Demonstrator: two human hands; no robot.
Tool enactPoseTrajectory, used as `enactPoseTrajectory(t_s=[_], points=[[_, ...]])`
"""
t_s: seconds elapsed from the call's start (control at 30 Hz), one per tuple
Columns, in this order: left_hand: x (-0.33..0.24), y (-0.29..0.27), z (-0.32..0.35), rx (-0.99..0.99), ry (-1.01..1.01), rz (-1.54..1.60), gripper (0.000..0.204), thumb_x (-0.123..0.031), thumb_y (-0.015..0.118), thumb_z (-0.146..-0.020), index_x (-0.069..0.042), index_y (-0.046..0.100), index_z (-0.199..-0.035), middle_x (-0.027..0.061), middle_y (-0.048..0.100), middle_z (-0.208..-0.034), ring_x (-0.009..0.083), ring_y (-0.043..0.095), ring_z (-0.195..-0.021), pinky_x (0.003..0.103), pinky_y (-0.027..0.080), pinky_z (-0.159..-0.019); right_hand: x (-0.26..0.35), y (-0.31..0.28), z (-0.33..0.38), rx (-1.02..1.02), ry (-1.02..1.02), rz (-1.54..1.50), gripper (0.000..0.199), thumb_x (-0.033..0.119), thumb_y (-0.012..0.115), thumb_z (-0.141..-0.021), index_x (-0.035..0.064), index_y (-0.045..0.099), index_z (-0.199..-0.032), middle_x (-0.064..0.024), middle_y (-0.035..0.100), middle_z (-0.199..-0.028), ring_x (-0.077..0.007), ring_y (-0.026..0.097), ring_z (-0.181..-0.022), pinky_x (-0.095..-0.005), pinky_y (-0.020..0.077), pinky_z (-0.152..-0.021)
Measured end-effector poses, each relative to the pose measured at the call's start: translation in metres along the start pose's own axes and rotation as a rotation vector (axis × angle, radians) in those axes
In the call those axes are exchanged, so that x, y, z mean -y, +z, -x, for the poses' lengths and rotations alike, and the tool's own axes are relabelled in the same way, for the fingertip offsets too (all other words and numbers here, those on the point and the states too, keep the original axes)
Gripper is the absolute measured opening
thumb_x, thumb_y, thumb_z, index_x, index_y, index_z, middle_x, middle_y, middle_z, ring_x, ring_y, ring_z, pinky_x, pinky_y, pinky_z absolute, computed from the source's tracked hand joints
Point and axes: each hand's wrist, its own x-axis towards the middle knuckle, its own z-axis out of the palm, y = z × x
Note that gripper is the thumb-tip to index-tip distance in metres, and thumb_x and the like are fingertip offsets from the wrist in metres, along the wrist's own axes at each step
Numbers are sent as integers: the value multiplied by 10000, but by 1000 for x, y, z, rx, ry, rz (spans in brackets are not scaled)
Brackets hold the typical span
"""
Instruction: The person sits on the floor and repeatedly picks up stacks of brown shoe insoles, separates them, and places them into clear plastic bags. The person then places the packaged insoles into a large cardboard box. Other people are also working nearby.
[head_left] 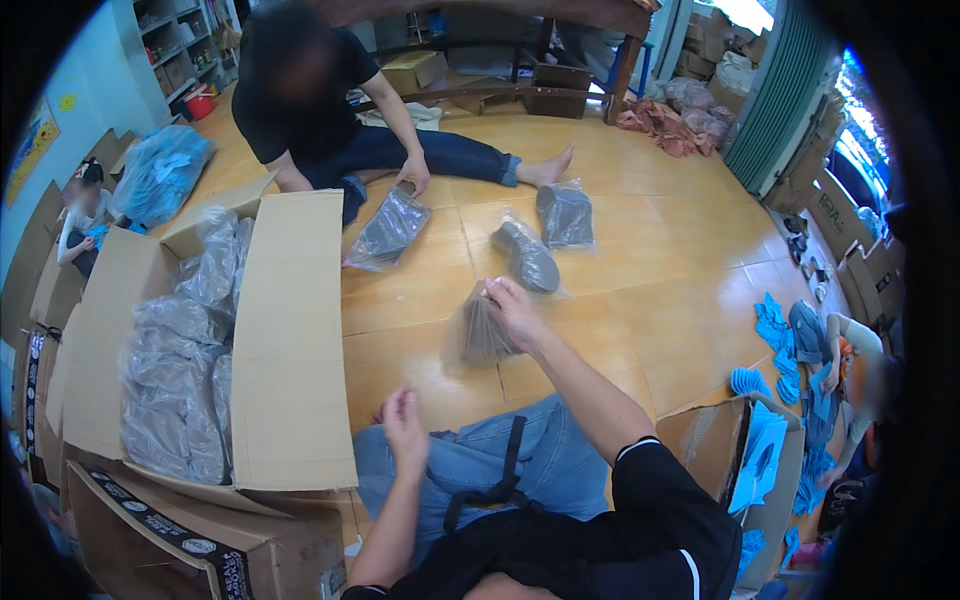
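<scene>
My right hand (516,314) pinches the top of a bagged grey bundle (488,335), which hangs over the floor and is smeared by motion. My left hand (404,430) is raised above my left thigh, fingers loosely bent and thumb apart, with nothing visible in it. Beyond the held bundle lie a clear-bagged grey sole-shaped bundle (528,258) and another bagged grey bundle (566,216). Across from me, a seated person's hand (415,172) grips one more bagged grey bundle (390,232). To my left, an open cardboard box (295,350) holds several such bags (175,380).
At my right stands an open carton (700,440) with blue flat pieces (760,455). Blue pieces (775,335) also lie on the floor near another person. A closed-looking carton (200,540) sits at lower left, and a large blue-filled plastic bag (165,175) farther back.
</scene>
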Motion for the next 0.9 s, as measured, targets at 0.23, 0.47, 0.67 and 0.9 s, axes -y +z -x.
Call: enactPoseTrajectory(t_s=[0.23, 0.47, 0.67, 0.9], points=[[17, 73, 67, 168, -830, 678, 949, -696, 514, -854, -120, 162, -1521, 192, 213, -1536, 343, 264, -1392, 472, 304, -1103, 88, 29, 109, 226, -66, -523, 197, 304, 483, -1014, 135, 559, -948, -73, 562, -1182, -240, 455, -1253, -537, 350, -1071], [-61, 108, 11, 623, -236, 1467, 952, -816, 387, -814, -149, 298, -1487, 70, 347, -1497, 273, 317, -1372, 462, 268, -1131, 139, 54, 199, 325, -268, -803, 337, 352, 427, -1024, 68, 584, -1112, -155, 512, -1343, -325, 363, -1371, -570, 314, -1119], [-112, 144, -42, 296, -115, 1350, 829, -751, 399, -865, -128, 418, -1412, 76, 487, -1375, 267, 470, -1244, 402, 395, -1046, 115, 33, 227, 235, -461, -465, 486, 373, 456, -1006, -20, 501, -1289, -165, 507, -1353, -362, 424, -1323, -493, 382, -1094], [-124, 129, -43, 615, -27, 1390, 799, -717, 431, -877, -113, 430, -1400, 94, 515, -1343, 275, 496, -1219, 412, 421, -1022, 80, 14, 193, 58, -1021, 1276, 547, 309, 612, -900, 60, 495, -1373, -255, 407, -1427, -428, 377, -1341, -540, 310, -1093]])
